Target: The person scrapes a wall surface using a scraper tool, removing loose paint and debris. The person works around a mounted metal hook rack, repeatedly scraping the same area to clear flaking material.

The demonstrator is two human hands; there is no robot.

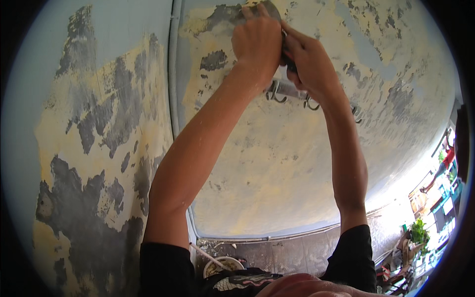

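Observation:
Both of my arms reach up to the patchy, peeling painted wall [259, 148]. My left hand [259, 35] presses with spread fingers on a dark rounded tool head [272, 10] that lies against the wall near the top of the view. My right hand [308, 59] is closed around the dark handle [288, 61] of this tool, just right of my left wrist. The tool's exact kind is hard to tell, as my hands cover most of it. Just below my hands, a metal hook rail [287, 89] is fixed to the wall, partly hidden by my right wrist.
A second peeling wall [92, 185] meets this one at a corner on the left, where a dark cable or conduit [171, 74] runs. A bucket [222, 263] with a stick in it stands on the tiled floor [289, 256]. Plants [419, 234] and clutter lie at lower right; a person in red [448, 156] is beyond.

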